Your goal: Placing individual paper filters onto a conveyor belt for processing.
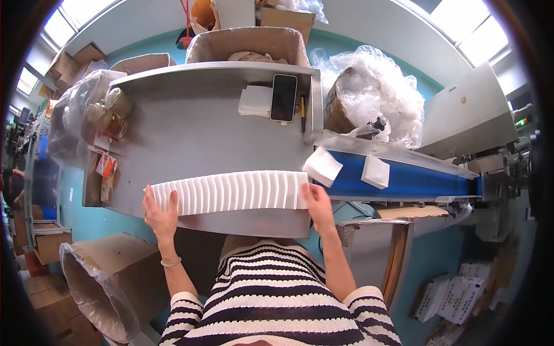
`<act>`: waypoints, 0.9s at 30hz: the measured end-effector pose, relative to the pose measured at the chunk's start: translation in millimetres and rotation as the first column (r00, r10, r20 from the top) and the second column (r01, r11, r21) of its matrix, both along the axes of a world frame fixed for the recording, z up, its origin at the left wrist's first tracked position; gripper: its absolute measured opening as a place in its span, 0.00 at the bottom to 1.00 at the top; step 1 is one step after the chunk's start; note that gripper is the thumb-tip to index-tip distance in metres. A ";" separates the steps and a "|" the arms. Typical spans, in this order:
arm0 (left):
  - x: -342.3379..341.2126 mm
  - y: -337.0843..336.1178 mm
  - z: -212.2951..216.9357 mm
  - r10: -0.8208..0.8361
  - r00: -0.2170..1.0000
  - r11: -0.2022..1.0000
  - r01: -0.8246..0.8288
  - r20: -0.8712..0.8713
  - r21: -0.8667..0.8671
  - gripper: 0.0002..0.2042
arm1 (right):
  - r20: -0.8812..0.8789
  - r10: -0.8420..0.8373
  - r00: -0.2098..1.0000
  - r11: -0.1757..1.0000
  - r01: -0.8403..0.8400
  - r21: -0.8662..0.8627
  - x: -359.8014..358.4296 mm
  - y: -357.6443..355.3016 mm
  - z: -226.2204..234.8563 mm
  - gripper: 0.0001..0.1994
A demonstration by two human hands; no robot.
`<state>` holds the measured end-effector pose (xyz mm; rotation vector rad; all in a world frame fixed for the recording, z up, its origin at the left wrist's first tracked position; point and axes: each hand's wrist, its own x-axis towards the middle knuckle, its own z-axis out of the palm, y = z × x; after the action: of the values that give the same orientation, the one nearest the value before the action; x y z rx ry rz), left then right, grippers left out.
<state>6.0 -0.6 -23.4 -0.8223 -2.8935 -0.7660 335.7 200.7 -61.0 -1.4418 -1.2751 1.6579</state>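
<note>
A long row of white folded paper napkin stacks (236,191) lies across the near part of the grey metal table (190,127). At its left end, my left hand (160,214) grips the row, thumb in front and fingers around the end. My right hand (317,203) presses on the right end, its fingers partly hidden behind the last stack. Just beyond that hand, a white napkin stack (323,166) sits tilted where the table meets the blue conveyor belt (346,179). Another napkin stack (375,172) rests farther along the belt.
A black phone (284,98) lies partly over white napkins (254,100), beside a yellow pen (303,107). Cardboard boxes (248,46) stand behind the table. A plastic-lined carton (109,277) is at lower left. Clear plastic bags (381,92) bulge behind the belt.
</note>
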 end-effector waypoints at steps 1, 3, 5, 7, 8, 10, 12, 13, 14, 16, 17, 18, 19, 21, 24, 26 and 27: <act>0.1 0.7 -2.2 0.012 1.000 1.000 -0.011 -0.027 0.001 0.41 | 0.046 0.096 0.994 0.995 -0.096 -0.003 -8.9 -1.5 9.6 0.20; -0.1 1.3 -4.9 0.030 0.998 1.000 -0.030 -0.051 0.002 0.41 | -0.043 0.153 0.987 0.985 -0.156 -0.076 -10.7 -3.4 5.2 0.18; 1.0 1.6 -6.5 0.029 0.998 1.000 -0.029 -0.056 0.011 0.41 | -0.224 0.044 0.974 0.946 -0.112 -0.304 5.7 2.0 -3.3 0.15; 1.7 3.8 -7.9 0.012 0.998 1.000 -0.011 -0.060 0.016 0.42 | -0.236 -0.186 0.954 0.952 0.116 -0.283 15.0 2.6 -1.0 0.12; 2.6 5.5 -8.0 -0.019 0.998 1.000 0.021 -0.067 0.022 0.42 | -0.251 -0.251 0.935 0.947 0.184 -0.263 14.5 4.8 3.1 0.13; 5.8 9.1 -7.1 -0.030 0.998 0.999 0.031 -0.064 0.019 0.42 | -0.204 -0.236 0.950 0.949 0.180 -0.260 9.5 9.0 4.4 0.17; 7.8 9.4 -7.4 -0.026 0.998 1.000 0.027 -0.051 0.008 0.42 | 0.063 0.088 0.994 0.996 -0.087 -0.011 -7.6 1.5 5.8 0.18; 8.0 9.0 -8.2 -0.026 0.998 1.000 0.026 -0.051 0.007 0.42 | 0.063 0.088 0.994 0.996 -0.088 -0.012 -6.1 1.9 3.9 0.18; 7.8 8.1 -9.3 -0.027 0.998 0.999 0.028 -0.053 0.018 0.42 | -0.003 0.109 0.994 0.991 -0.109 -0.077 -3.0 2.6 0.3 0.17; 9.4 8.7 -10.0 -0.021 0.998 0.999 0.022 -0.053 0.030 0.42 | -0.139 0.141 0.980 0.965 -0.167 -0.201 4.2 4.7 -3.3 0.15; 11.0 11.2 -9.1 -0.026 0.998 0.999 0.027 -0.054 0.031 0.42 | -0.208 -0.016 0.978 0.967 -0.038 -0.253 9.8 5.2 -1.6 0.13; 12.8 13.8 -8.6 -0.030 0.998 0.999 0.032 -0.054 0.031 0.42 | -0.192 -0.158 0.969 0.961 0.106 -0.255 12.3 7.2 -0.4 0.13; 14.5 15.7 -8.4 -0.028 0.998 0.999 0.029 -0.054 0.030 0.42 | -0.177 -0.301 0.937 0.933 0.252 -0.256 12.2 7.0 3.8 0.14; 17.4 18.8 -8.5 -0.044 0.997 0.999 0.046 -0.059 0.024 0.41 | -0.145 -0.190 0.971 0.967 0.160 -0.196 3.0 8.3 10.5 0.19; 18.7 21.4 -9.3 -0.039 0.998 0.999 0.039 -0.046 0.014 0.41 | 0.087 0.112 0.990 0.994 -0.112 -0.004 -11.6 -1.0 12.5 0.25; 19.7 23.0 -9.9 -0.036 0.998 0.999 0.037 -0.049 0.014 0.41 | -0.018 0.070 0.997 0.995 -0.071 -0.071 -8.7 3.2 7.3 0.24; 20.2 23.9 -9.8 -0.033 0.998 0.999 0.034 -0.053 0.016 0.41 | -0.123 0.021 0.992 0.989 -0.038 -0.141 -6.9 6.3 5.8 0.22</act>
<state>26.2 23.3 -33.2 -0.8779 -2.8303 -0.7579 328.8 207.0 -55.2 -1.3870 -1.1352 1.8599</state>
